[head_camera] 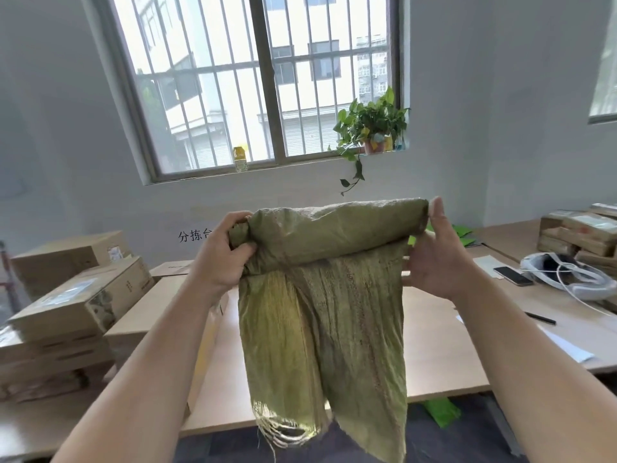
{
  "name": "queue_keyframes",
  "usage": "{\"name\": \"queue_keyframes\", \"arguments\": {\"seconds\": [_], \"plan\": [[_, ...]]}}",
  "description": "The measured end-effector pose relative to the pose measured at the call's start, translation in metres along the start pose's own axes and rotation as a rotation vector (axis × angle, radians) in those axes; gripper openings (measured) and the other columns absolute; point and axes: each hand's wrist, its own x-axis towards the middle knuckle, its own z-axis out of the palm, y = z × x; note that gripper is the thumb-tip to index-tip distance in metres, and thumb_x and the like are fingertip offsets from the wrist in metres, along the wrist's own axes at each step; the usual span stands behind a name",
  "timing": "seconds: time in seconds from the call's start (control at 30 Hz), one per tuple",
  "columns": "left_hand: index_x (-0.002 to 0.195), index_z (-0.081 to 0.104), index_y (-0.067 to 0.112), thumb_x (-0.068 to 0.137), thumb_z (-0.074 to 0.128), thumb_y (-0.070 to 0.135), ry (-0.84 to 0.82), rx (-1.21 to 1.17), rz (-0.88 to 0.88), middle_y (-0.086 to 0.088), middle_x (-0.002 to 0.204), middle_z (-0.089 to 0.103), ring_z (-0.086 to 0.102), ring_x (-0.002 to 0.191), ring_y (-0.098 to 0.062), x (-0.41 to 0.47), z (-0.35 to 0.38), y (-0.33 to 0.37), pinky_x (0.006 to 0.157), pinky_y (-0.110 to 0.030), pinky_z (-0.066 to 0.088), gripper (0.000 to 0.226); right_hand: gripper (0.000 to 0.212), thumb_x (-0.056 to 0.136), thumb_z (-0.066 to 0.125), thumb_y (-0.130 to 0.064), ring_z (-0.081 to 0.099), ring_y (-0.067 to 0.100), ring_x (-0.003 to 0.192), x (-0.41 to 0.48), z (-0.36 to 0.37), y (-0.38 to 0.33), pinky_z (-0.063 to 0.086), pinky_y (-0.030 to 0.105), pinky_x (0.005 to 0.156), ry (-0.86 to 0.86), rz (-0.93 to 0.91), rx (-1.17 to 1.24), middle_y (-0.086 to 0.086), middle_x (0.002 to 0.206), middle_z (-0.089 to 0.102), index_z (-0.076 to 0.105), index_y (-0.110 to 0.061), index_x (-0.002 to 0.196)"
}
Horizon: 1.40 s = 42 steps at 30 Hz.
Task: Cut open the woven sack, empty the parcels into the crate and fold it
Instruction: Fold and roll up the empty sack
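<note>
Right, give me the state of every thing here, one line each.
Sack: held up, top rolled, rest hanging, bottom edge frayed.
Left hand: grips the roll's left end.
Right hand: holds its right end.
Boxes: closed, stacked.
Phone: flat on the table, screen dark.
Pen: lying on the table.
Plant: upright on the sill.
</note>
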Motion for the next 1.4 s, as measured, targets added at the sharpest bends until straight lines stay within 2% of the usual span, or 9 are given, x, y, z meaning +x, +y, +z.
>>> {"name": "queue_keyframes", "arguments": {"seconds": [0.1, 0.27, 0.47, 0.63, 0.8, 0.93, 1.07, 1.23, 1.4], "plan": [[0.112, 0.057, 0.028, 0.088, 0.054, -0.009, 0.057, 0.183, 0.086, 0.002, 0.097, 0.061, 0.057, 0.087, -0.015, -0.004, 0.002, -0.004, 0.083, -0.035, 0.050, 0.045, 0.093, 0.063, 0.047, -0.084, 0.066, 0.041, 0.106, 0.002, 0.002, -0.001, 0.056, 0.053, 0.078, -0.002, 0.034, -0.016, 0.016, 0.117, 0.067, 0.061, -0.021, 0.129], [0.112, 0.056, 0.027, 0.089, 0.056, -0.008, 0.119, 0.000, 0.014, 0.006, 0.098, 0.060, 0.060, 0.081, -0.008, -0.006, 0.004, -0.005, 0.075, -0.042, 0.054, 0.043, 0.014, 0.094, 0.049, -0.022, 0.058, 0.023, 0.067, 0.003, 0.009, -0.004, 0.052, 0.032, 0.060, 0.058, -0.079, -0.060, 0.007, 0.085, 0.055, 0.057, -0.014, 0.102], [0.126, 0.059, 0.018, 0.079, 0.067, 0.040, -0.280, -0.463, -0.614, -0.011, 0.132, 0.061, 0.063, 0.107, -0.032, -0.013, -0.004, -0.004, 0.090, -0.053, 0.052, 0.052, 0.031, 0.093, 0.049, 0.007, 0.063, 0.016, 0.069, 0.005, 0.006, -0.002, 0.055, 0.029, 0.060, 0.112, -0.365, 0.055, 0.002, 0.082, 0.066, 0.066, -0.020, 0.095], [0.135, 0.054, 0.019, 0.051, 0.079, 0.069, -0.452, -0.609, -0.629, -0.011, 0.131, 0.058, 0.054, 0.124, -0.045, -0.014, -0.005, -0.014, 0.098, -0.063, 0.042, 0.101, 0.041, 0.093, 0.050, 0.009, 0.061, 0.018, 0.082, 0.005, 0.005, -0.003, 0.056, 0.028, 0.064, 0.139, -0.496, -0.054, 0.004, 0.096, 0.064, 0.067, -0.028, 0.101], [0.103, 0.060, 0.021, 0.081, 0.063, 0.039, -0.220, -0.447, -0.528, -0.003, 0.092, 0.070, 0.065, 0.082, -0.021, -0.008, 0.006, 0.001, 0.078, -0.039, 0.048, 0.029, 0.046, 0.086, 0.070, -0.015, 0.066, 0.019, 0.094, 0.003, 0.004, -0.005, 0.056, 0.033, 0.075, 0.164, -0.499, -0.021, 0.008, 0.111, 0.067, 0.053, -0.030, 0.126], [0.114, 0.053, 0.014, 0.069, 0.066, 0.021, -0.137, -0.505, -0.348, -0.006, 0.087, 0.063, 0.060, 0.074, -0.019, -0.005, 0.004, 0.008, 0.070, -0.034, 0.044, 0.047, 0.062, 0.084, 0.066, -0.050, 0.066, 0.024, 0.112, 0.002, 0.002, -0.003, 0.052, 0.038, 0.090, 0.181, -0.244, 0.262, 0.010, 0.129, 0.067, 0.059, -0.011, 0.132], [0.116, 0.053, 0.024, 0.073, 0.065, 0.002, -0.085, -0.653, -0.290, -0.008, 0.099, 0.064, 0.066, 0.082, -0.023, -0.007, 0.001, 0.004, 0.071, -0.040, 0.055, 0.050, 0.071, 0.086, 0.041, -0.073, 0.067, 0.035, 0.112, -0.003, 0.000, 0.007, 0.047, 0.055, 0.098, 0.081, -0.032, 0.107, 0.014, 0.121, 0.071, 0.076, -0.016, 0.111], [0.113, 0.052, 0.035, 0.089, 0.045, -0.014, -0.130, -0.640, -0.249, -0.004, 0.100, 0.063, 0.065, 0.086, -0.024, -0.012, -0.001, 0.009, 0.064, -0.037, 0.059, 0.054, 0.082, 0.081, 0.040, -0.079, 0.069, 0.034, 0.107, -0.004, -0.003, 0.009, 0.049, 0.055, 0.096, 0.102, -0.089, 0.192, 0.016, 0.123, 0.069, 0.064, -0.012, 0.124], [0.114, 0.050, 0.031, 0.091, 0.045, -0.012, -0.082, -0.613, -0.242, -0.008, 0.105, 0.062, 0.068, 0.083, -0.023, -0.011, -0.001, 0.011, 0.065, -0.040, 0.060, 0.049, 0.090, 0.058, 0.070, -0.074, 0.063, 0.042, 0.115, -0.005, -0.003, 0.015, 0.042, 0.059, 0.103, 0.019, -0.028, 0.182, 0.019, 0.127, 0.066, 0.068, -0.012, 0.123]]}}
